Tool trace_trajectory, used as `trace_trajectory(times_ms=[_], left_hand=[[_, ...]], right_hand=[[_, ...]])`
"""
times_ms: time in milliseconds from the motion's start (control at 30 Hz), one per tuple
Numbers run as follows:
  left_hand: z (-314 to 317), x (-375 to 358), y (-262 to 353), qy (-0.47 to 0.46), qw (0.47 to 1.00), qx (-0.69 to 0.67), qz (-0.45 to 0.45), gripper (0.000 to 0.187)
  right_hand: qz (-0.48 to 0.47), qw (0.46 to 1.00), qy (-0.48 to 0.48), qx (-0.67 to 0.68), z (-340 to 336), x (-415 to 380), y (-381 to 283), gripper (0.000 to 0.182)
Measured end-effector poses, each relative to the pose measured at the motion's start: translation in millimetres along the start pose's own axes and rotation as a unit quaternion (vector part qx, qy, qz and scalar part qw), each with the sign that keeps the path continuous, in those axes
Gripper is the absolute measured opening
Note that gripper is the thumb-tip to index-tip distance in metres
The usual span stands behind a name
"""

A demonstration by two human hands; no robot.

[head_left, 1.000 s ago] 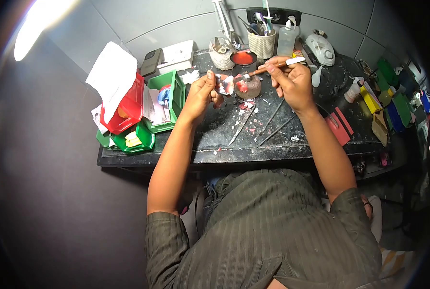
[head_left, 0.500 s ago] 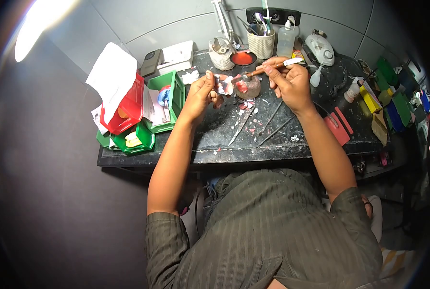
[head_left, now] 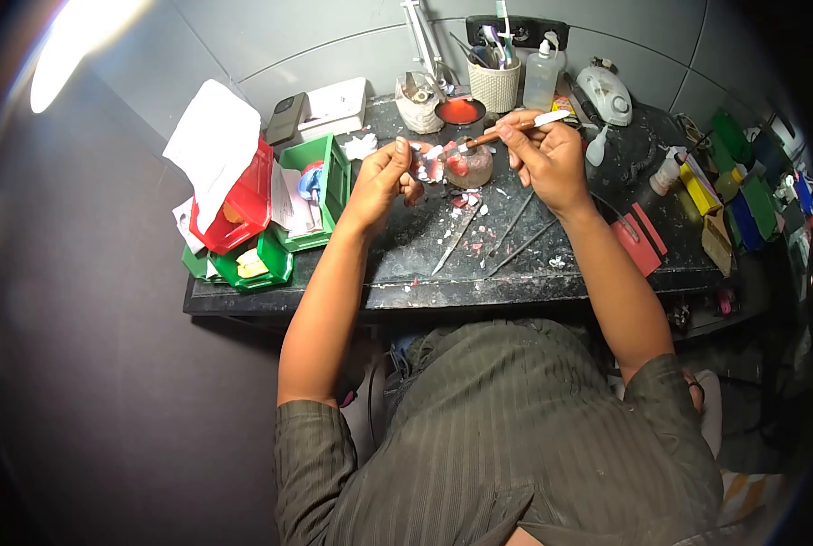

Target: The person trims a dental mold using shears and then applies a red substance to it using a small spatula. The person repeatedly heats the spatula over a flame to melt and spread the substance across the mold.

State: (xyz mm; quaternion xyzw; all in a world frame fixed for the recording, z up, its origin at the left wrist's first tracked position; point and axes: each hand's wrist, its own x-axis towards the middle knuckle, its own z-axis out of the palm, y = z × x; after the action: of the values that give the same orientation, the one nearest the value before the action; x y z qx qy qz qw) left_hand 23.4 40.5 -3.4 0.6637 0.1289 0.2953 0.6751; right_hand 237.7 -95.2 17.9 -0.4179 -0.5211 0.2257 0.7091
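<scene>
My left hand [head_left: 381, 187] is closed on a pink-and-white denture piece [head_left: 427, 165], gripping its left side between thumb and fingers. My right hand [head_left: 549, 162] pinches a wax knife [head_left: 485, 139] with a brown handle and a white end. The blade points left at the denture's upper edge; whether it touches is too small to tell. Just behind and right of the denture sits a round stone-coloured dental cast [head_left: 472, 170] with pink wax on it. A dark dish of red wax [head_left: 460, 111] stands beyond. White and pink scraps lie below the hands.
Thin metal tools [head_left: 457, 238] lie among the scraps. Pink wax sheets [head_left: 639, 241] rest near the right forearm. Green bins [head_left: 335, 187] and a red bin [head_left: 259, 196] stand left. At the back are a brush cup [head_left: 495, 88], a clear bottle [head_left: 540, 77] and a phone [head_left: 287, 116].
The denture piece has tilted slightly in my left hand. The knife's blade has shifted a little up and toward the right. My right hand has hardly moved.
</scene>
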Motion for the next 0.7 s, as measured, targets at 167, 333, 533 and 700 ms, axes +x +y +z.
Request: trace_trajectory(times_ms=[167,333,533,700], left_hand=[[-1.1,0.0,-3.4,-0.006,1.0,-0.003,0.009,0.056],[-3.1,0.9,-4.4,-0.012,1.0,-0.003,0.003,0.055],[-0.9,0.1,-2.1,-0.008,1.0,-0.004,0.003,0.056],[-0.2,0.5,-1.5,-0.01,1.0,-0.009,0.01,0.056]], right_hand=[[0.031,0.999,0.017,0.005,-0.7,0.5,1.1,0.014],[0.042,0.999,0.021,0.024,2.0,0.6,1.2,0.015],[0.039,0.999,0.014,0.023,5.1,-0.7,-0.6,0.015],[0.049,0.998,0.031,0.012,1.6,1.1,2.2,0.016]])
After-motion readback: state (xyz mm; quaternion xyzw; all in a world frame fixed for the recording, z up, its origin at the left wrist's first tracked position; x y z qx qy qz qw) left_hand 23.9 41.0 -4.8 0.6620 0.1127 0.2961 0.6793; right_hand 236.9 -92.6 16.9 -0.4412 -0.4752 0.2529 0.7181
